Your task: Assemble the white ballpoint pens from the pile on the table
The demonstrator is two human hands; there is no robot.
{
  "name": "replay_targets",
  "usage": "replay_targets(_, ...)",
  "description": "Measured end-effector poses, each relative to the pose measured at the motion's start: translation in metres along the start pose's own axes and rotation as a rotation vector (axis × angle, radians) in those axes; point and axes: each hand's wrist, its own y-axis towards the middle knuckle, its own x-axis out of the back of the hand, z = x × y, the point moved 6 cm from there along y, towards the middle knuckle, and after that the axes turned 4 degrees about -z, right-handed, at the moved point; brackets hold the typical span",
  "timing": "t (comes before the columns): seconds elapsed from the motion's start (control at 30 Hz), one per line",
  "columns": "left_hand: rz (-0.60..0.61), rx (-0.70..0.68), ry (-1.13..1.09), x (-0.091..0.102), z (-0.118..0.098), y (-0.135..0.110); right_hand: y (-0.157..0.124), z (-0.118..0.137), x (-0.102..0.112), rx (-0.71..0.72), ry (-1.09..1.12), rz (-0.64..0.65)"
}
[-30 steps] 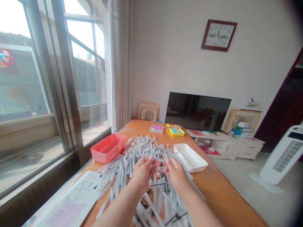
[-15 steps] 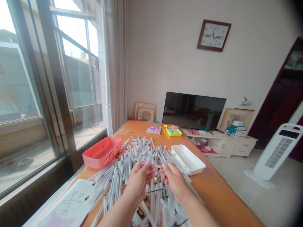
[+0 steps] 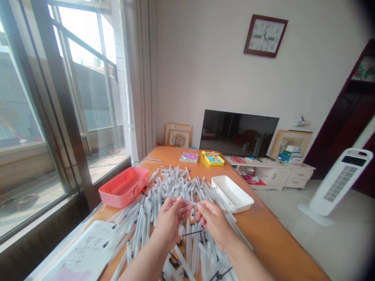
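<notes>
Above a heap of pen parts, a slim translucent pen barrel (image 3: 189,202) lies nearly level between my two hands. My left hand (image 3: 169,219) pinches it between thumb and fingers, and one end sticks out to the left. At its right end, the thumb and fingertips of my right hand (image 3: 213,219) are closed on it. Translucent pen barrels (image 3: 142,222) and caps with black tips are strewn under and around both hands. A thin black refill (image 3: 191,233) shows below, between the wrists.
A red plastic basket (image 3: 123,191) stands at the left, a white plastic tray (image 3: 233,195) at the right. An open notebook (image 3: 83,249) lies front left. Farther back on the wooden table (image 3: 263,242) are a pen (image 3: 154,159), a small book (image 3: 189,157) and a yellow box (image 3: 213,159).
The view has shifted slightly. Both hands still hold the pen barrel, and the right hand's fingers have curled in closer around its end.
</notes>
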Motion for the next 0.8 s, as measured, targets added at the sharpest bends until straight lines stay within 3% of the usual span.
replay_targets(0.23, -0.007, 0.007, -0.001, 0.001, 0.002, 0.001, 0.003, -0.011, 0.000, -0.113, 0.063, 0.010)
replay_targets(0.4, -0.023, 0.000, -0.004, 0.002, 0.000, 0.001, 0.002, -0.004, 0.002, -0.016, -0.027, 0.026)
replay_targets(0.53, -0.015, 0.005, 0.013, 0.001, 0.000, 0.000, 0.001, -0.004, 0.002, -0.083, 0.000, 0.019)
replay_targets(0.7, -0.014, -0.007, 0.027, 0.002, 0.001, 0.000, 0.001, 0.000, 0.001, -0.005, -0.017, 0.035)
replay_targets(0.8, -0.017, -0.015, 0.037, 0.002, 0.001, 0.001, 0.001, -0.003, 0.002, -0.049, 0.002, 0.025)
